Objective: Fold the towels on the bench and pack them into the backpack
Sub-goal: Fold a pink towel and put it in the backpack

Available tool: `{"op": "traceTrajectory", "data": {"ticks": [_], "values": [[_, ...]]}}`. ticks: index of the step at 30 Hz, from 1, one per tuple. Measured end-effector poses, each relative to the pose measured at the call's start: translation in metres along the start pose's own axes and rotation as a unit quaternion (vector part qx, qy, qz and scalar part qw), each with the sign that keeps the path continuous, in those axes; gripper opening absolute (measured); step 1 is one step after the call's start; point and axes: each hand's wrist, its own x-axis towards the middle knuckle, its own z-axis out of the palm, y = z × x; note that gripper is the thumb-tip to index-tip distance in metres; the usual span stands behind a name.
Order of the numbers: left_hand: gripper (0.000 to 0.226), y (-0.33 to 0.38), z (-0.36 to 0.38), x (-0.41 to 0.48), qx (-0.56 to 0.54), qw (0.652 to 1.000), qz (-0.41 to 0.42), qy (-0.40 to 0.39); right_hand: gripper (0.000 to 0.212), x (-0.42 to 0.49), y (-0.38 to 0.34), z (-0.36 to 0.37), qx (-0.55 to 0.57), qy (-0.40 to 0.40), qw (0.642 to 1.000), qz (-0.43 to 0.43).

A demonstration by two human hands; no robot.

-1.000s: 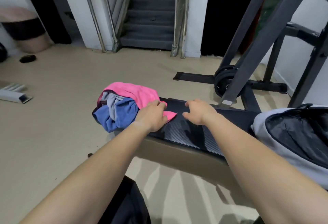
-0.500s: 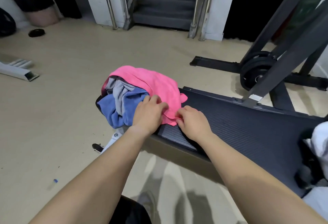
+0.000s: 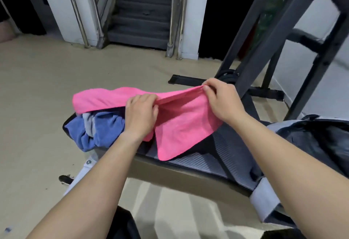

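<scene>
- A dark padded counter (image 3: 217,161) crosses a beige gym floor. Its ribbed top is nearest, probably where each fold gets laid flat.
- At its right end the grey backpack (image 3: 321,140) lies with its mouth open, close by for packing.
- The left hand (image 3: 140,114) pinches the pink towel (image 3: 185,127) along its upper hem. The right hand (image 3: 223,99) grips the same hem further right.
- The hem is stretched taut between the hands, seemingly to spread the cloth for a first fold. A lower corner droops onto the counter.
- A blue towel (image 3: 105,131) and a grey towel (image 3: 88,125) sit crumpled at the left end, partly under the pink one.
- Beyond stand a dark rack frame (image 3: 283,21) and a staircase (image 3: 139,17).
</scene>
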Motion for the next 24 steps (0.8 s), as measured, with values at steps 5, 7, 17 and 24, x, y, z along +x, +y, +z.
{"op": "traceTrajectory", "data": {"ticks": [5, 7, 17, 24], "values": [[0.018, 0.028, 0.001, -0.005, -0.046, 0.999, 0.016, -0.009, 0.023, -0.026, 0.049, -0.072, -0.101, 0.094, 0.985, 0.101], [0.017, 0.041, 0.002, -0.008, -0.069, 0.997, 0.018, -0.027, 0.024, -0.044, 0.068, -0.082, -0.106, 0.133, 0.972, 0.16], [0.015, 0.081, 0.039, -0.027, -0.194, 0.954, 0.034, -0.227, 0.012, -0.099, 0.088, 0.029, 0.018, -0.014, 0.996, 0.082], [0.015, 0.07, 0.055, -0.019, -0.194, 0.953, 0.047, -0.227, 0.008, -0.079, 0.073, 0.058, 0.12, -0.114, 0.982, 0.089]]}}
